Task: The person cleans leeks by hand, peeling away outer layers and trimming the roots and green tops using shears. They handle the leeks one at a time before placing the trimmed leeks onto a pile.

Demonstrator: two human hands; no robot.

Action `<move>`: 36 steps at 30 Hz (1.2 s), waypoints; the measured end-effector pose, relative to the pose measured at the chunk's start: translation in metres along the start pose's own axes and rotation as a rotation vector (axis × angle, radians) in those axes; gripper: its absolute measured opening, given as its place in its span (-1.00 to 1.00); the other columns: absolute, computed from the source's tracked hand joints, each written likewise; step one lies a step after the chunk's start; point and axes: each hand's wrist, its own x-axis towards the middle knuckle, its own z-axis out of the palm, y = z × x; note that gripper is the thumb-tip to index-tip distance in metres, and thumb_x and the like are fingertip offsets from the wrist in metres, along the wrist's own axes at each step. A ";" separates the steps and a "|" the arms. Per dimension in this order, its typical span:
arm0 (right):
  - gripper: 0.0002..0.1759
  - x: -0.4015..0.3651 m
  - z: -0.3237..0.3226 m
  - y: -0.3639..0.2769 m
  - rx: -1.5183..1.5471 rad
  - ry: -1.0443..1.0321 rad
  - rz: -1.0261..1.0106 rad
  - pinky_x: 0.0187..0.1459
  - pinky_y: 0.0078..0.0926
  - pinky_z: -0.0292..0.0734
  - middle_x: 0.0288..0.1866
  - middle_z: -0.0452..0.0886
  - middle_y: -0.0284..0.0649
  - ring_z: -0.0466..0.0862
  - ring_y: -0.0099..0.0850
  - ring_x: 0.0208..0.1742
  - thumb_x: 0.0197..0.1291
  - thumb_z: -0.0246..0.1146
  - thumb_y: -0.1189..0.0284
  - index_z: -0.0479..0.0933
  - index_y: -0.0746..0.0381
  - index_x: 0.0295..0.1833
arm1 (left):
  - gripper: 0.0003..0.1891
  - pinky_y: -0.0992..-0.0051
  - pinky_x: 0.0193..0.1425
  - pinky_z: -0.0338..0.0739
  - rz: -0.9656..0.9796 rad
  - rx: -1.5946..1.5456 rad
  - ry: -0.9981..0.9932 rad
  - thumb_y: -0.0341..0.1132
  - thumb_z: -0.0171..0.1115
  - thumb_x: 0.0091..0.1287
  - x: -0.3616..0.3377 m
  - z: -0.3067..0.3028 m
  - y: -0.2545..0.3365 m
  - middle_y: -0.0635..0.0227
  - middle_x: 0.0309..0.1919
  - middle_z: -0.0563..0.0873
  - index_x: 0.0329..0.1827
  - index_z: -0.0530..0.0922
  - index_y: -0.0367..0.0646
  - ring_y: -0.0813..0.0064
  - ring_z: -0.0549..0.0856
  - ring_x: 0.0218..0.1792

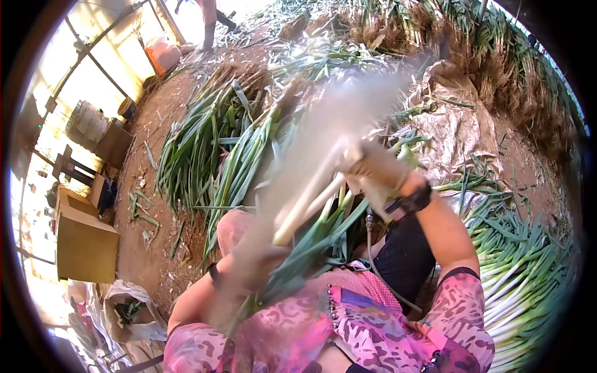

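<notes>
White leek stalks (311, 208) slant across the middle in front of my body, with green leaves (311, 248) over my lap. My gloved left hand (258, 264), smeared by motion, is around a leek at its leafy part; leaf shows below the hand. My gloved right hand (376, 166) is closed at the upper end of the white stalks. What lies in its fingers is hidden by blur. Just below it a hose with a metal fitting (370, 219) rises toward the hand. A pale blurred streak (348, 105) covers the space above both hands.
Leek bundles (217, 137) lie on the soil ahead left. White-stemmed leeks (510, 286) are piled at my right, and more stand along the back right (504, 68). A cardboard box (87, 239) and a bag (134, 308) stand left. Another person's leg (209, 28) shows at the top.
</notes>
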 end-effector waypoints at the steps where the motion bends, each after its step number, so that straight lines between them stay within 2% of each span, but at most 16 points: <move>1: -0.41 0.015 0.016 0.034 -0.355 0.043 -0.087 0.11 -0.14 0.67 -0.07 0.73 0.00 0.74 -0.15 0.07 0.30 0.29 0.01 0.61 0.25 0.23 | -0.35 0.27 -0.01 0.61 -0.034 0.065 -0.020 -0.14 0.52 0.02 0.002 0.000 0.013 0.05 -0.18 0.74 0.11 0.50 -0.36 0.22 0.76 -0.12; 3: -0.53 0.043 0.017 0.091 -0.819 0.208 -0.067 -0.08 -0.23 0.72 -0.09 0.75 0.04 0.78 -0.17 -0.06 0.36 0.22 0.12 0.64 0.27 0.14 | -0.29 0.21 0.04 0.61 -0.079 0.109 0.007 -0.09 0.56 0.02 -0.004 -0.005 0.027 -0.04 -0.18 0.74 0.13 0.49 -0.37 0.06 0.77 -0.09; 5: -0.63 0.049 -0.044 0.128 -0.508 0.482 0.169 -0.21 -0.31 0.72 -0.17 0.76 -0.01 0.79 -0.20 -0.20 0.36 0.18 0.23 0.64 0.30 0.04 | -0.30 0.23 0.03 0.62 0.007 0.058 0.065 -0.10 0.56 0.02 -0.010 -0.005 0.003 0.01 -0.18 0.74 0.14 0.49 -0.35 0.11 0.77 -0.10; 8: -0.76 0.011 -0.103 0.106 0.671 0.692 0.142 -0.32 -0.38 0.68 -0.30 0.73 -0.20 0.77 -0.34 -0.33 0.34 0.16 0.39 0.64 0.30 -0.06 | -0.39 0.31 0.02 0.61 0.118 -0.078 0.143 -0.18 0.49 0.06 -0.013 -0.002 -0.024 0.15 -0.20 0.73 0.12 0.51 -0.33 0.28 0.74 -0.13; 10: -0.77 -0.011 -0.094 0.076 0.441 0.506 0.027 -0.27 -0.45 0.69 -0.23 0.74 -0.23 0.75 -0.42 -0.32 0.33 0.19 0.41 0.65 0.31 -0.06 | -0.44 0.34 0.02 0.61 0.050 -0.194 0.100 -0.21 0.47 0.07 -0.013 -0.007 -0.014 0.21 -0.22 0.72 0.10 0.53 -0.33 0.35 0.73 -0.14; 12: -0.77 -0.008 -0.070 0.097 -0.137 0.295 -0.246 0.03 -0.40 0.72 -0.01 0.73 -0.23 0.73 -0.34 -0.03 0.37 0.24 0.46 0.65 0.20 0.09 | -0.47 0.34 -0.01 0.60 0.023 -0.268 0.076 -0.22 0.46 0.06 -0.005 -0.008 -0.006 0.21 -0.22 0.71 0.05 0.54 -0.33 0.38 0.71 -0.15; 16: -0.69 -0.009 -0.033 0.059 -0.616 0.438 -0.663 0.10 -0.32 0.62 -0.01 0.72 -0.20 0.72 -0.23 0.00 0.25 0.31 0.53 0.66 0.18 0.12 | -0.45 0.25 -0.08 0.61 0.108 -0.096 0.147 -0.17 0.49 0.06 0.001 -0.003 -0.011 0.08 -0.24 0.72 0.03 0.52 -0.33 0.20 0.75 -0.21; 19: -0.73 0.002 -0.017 0.033 -0.379 0.534 -0.537 0.04 -0.28 0.66 -0.05 0.74 -0.14 0.73 -0.19 -0.02 0.20 0.29 0.51 0.70 0.20 0.02 | -0.46 0.11 -0.09 0.61 0.119 0.138 0.202 -0.12 0.47 0.11 -0.002 0.009 -0.007 -0.10 -0.26 0.72 -0.01 0.48 -0.31 -0.04 0.77 -0.18; 23: -0.85 0.029 0.005 0.023 -0.777 0.646 -0.434 -0.12 -0.25 0.72 -0.21 0.76 -0.16 0.79 -0.24 -0.17 0.36 0.26 0.42 0.73 0.12 -0.06 | -0.51 0.02 -0.11 0.63 -0.002 0.516 0.294 -0.10 0.39 0.18 -0.001 0.031 0.007 -0.12 -0.28 0.74 -0.02 0.46 -0.27 -0.14 0.77 -0.20; 26: -0.89 0.053 0.017 0.048 -0.358 0.625 -0.128 -0.16 -0.18 0.70 -0.24 0.76 -0.09 0.79 -0.17 -0.20 0.27 0.28 0.43 0.68 0.18 -0.15 | -0.50 0.03 -0.11 0.63 -0.010 0.508 0.278 -0.09 0.41 0.15 0.000 0.036 0.002 -0.13 -0.28 0.73 -0.03 0.46 -0.26 -0.12 0.77 -0.21; 29: -0.82 0.083 -0.002 0.103 -0.629 0.781 -0.046 -0.20 -0.22 0.68 -0.22 0.76 -0.01 0.79 -0.15 -0.21 0.23 0.30 0.40 0.64 0.28 -0.14 | -0.46 0.04 -0.11 0.63 -0.100 0.429 0.213 -0.09 0.43 0.10 0.008 0.012 0.000 -0.11 -0.31 0.73 -0.01 0.47 -0.28 -0.12 0.76 -0.23; 31: -0.76 0.062 -0.028 0.133 -0.071 0.890 0.034 -0.24 -0.30 0.67 -0.23 0.75 -0.03 0.78 -0.21 -0.23 0.24 0.31 0.39 0.63 0.35 -0.09 | -0.43 0.14 -0.15 0.62 -0.044 0.234 0.365 -0.12 0.48 0.06 0.002 -0.019 -0.012 0.00 -0.32 0.72 0.02 0.47 -0.29 0.05 0.76 -0.28; 32: -0.73 0.040 -0.038 0.123 0.658 0.848 0.106 -0.26 -0.35 0.66 -0.25 0.75 -0.07 0.77 -0.27 -0.25 0.27 0.32 0.38 0.62 0.38 -0.06 | -0.46 0.21 -0.18 0.62 -0.027 0.252 0.459 -0.13 0.47 0.09 0.002 -0.045 -0.028 0.09 -0.33 0.71 0.01 0.49 -0.29 0.13 0.73 -0.31; 34: -0.75 -0.004 -0.013 0.070 0.767 0.602 0.173 -0.26 -0.40 0.65 -0.29 0.72 -0.22 0.74 -0.38 -0.27 0.32 0.31 0.34 0.64 0.32 -0.05 | -0.52 0.37 -0.21 0.58 0.117 -0.031 0.589 -0.16 0.46 0.14 0.006 -0.103 -0.067 0.36 -0.32 0.68 0.04 0.55 -0.24 0.43 0.66 -0.32; 35: -0.76 -0.022 0.004 0.081 0.184 0.336 -0.118 -0.26 -0.41 0.64 -0.29 0.71 -0.25 0.74 -0.40 -0.26 0.34 0.30 0.32 0.63 0.28 -0.07 | -0.53 0.46 -0.21 0.53 0.115 -0.153 0.594 -0.14 0.43 0.18 -0.006 -0.139 -0.049 0.45 -0.31 0.65 0.09 0.57 -0.18 0.59 0.63 -0.28; 36: -0.78 -0.036 0.027 0.069 0.329 0.048 0.027 -0.28 -0.42 0.61 -0.29 0.71 -0.26 0.72 -0.43 -0.28 0.34 0.30 0.29 0.64 0.24 -0.11 | -0.60 0.51 -0.26 0.49 0.119 -0.226 0.662 -0.09 0.38 0.24 -0.017 -0.170 -0.045 0.44 -0.37 0.64 0.01 0.61 -0.17 0.59 0.60 -0.34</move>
